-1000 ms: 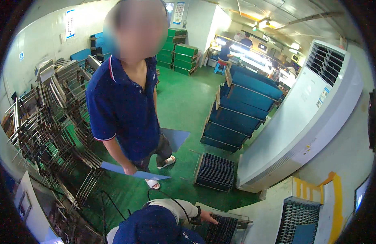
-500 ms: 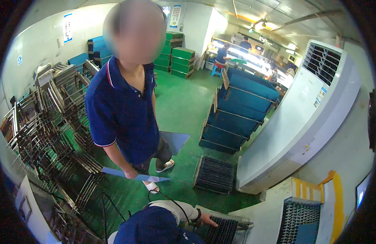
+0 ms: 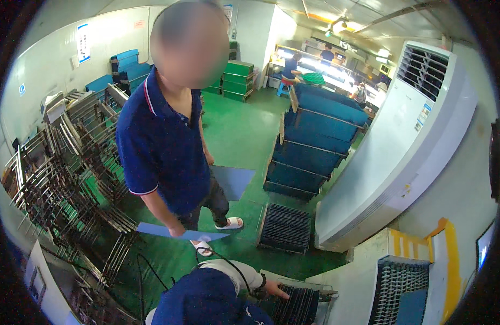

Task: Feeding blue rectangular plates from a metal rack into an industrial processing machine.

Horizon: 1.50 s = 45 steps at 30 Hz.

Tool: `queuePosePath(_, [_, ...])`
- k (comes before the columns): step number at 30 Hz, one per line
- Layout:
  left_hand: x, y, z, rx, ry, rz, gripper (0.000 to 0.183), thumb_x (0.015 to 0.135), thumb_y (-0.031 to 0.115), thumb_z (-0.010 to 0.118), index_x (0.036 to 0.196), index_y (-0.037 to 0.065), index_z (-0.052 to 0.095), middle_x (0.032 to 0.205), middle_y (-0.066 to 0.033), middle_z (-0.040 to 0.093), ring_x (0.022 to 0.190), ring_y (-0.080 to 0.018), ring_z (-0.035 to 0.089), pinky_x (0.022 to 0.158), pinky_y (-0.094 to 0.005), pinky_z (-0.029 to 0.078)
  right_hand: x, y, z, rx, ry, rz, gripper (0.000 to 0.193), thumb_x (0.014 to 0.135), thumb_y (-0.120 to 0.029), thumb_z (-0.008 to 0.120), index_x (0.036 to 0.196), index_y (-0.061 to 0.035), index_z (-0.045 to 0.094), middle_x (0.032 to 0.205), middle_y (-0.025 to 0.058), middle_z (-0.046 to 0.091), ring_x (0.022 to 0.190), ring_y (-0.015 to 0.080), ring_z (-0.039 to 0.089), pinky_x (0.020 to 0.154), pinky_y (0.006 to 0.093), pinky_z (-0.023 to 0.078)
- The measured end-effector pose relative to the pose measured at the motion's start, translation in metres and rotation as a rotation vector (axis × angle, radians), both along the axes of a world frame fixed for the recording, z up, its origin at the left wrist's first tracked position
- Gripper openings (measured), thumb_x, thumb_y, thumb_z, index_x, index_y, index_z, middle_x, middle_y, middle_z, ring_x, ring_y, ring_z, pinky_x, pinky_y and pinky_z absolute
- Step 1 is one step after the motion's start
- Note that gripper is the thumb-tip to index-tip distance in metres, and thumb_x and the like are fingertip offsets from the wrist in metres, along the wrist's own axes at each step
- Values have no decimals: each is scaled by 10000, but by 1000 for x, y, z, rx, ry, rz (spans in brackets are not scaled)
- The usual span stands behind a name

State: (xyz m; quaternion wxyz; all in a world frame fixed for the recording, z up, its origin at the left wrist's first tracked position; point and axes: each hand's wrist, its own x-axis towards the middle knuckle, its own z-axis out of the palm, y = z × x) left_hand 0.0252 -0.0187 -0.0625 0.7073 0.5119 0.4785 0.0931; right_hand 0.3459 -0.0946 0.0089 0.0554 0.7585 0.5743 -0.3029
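My left arm, in a blue sleeve over a white one, bends to the right along the lower edge. A dark band circles its wrist. My left hand (image 3: 275, 289) lies at the top left edge of a black slotted rack (image 3: 301, 306) of upright thin plates. Its visible fingers stretch out over the plates; the fingertips are small and partly hidden. My right hand is out of view. Facing me stands a person in a dark blue polo shirt (image 3: 160, 146), whose hand holds a flat blue-grey panel (image 3: 187, 233). A second such panel (image 3: 234, 181) shows at the person's other side.
Metal frames (image 3: 55, 162) crowd the left. Another black rack (image 3: 285, 230) stands on the green floor, before stacked blue bins (image 3: 309, 146). At right are a tall white air conditioner (image 3: 369, 157) and a machine with a roller bed (image 3: 385, 287). People sit at lit benches behind.
The view has shifted slightly. My left hand stays at the rack's edge with hardly any movement. The other person still holds the panels, and their far foot appears a little farther right.
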Motion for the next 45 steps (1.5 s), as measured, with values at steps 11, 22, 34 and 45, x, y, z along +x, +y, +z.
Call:
queuePosePath(11, [-7, -11, 19, -43, 48, 17, 1287, 680, 746, 761, 1582, 59, 152, 1306, -177, 544, 1042, -279, 591, 761, -408, 525, 61, -41, -45, -113, -45, 23, 736, 964, -681, 355, 1548, -234, 332, 1603, 119, 300, 1468, 318, 283, 1192, 515, 224])
queuePosePath(22, [-7, -17, 37, 11, 51, 71, 1344, 664, 789, 735, 1580, 13, 130, 1094, -164, 642, 810, -205, 630, 616, -348, 493, 16, -37, -4, 123, -126, -199, 603, 969, -568, 516, 1154, -21, 688, 1025, 202, 709, 937, 373, 675, 796, 510, 519])
queuePosePath(34, [0, -28, 73, 744, 410, 79, 1160, 731, 680, 745, 1551, 20, 256, 1530, -285, 343, 1427, -442, 322, 1175, -538, 263, 6, -54, -12, 560, -136, -273, 484, 885, -473, 634, 901, 2, 727, 885, 268, 687, 833, 462, 662, 744, 563, 500])
queuePosePath(45, [52, -60, 100, 1309, 171, -641, 882, 872, 594, 628, 1528, 73, 352, 1630, -185, 217, 1515, -394, 158, 1209, -576, 146, 23, -52, -49, 567, -194, -248, 528, 869, -535, 642, 842, -15, 724, 857, 234, 697, 826, 449, 671, 735, 548, 514])
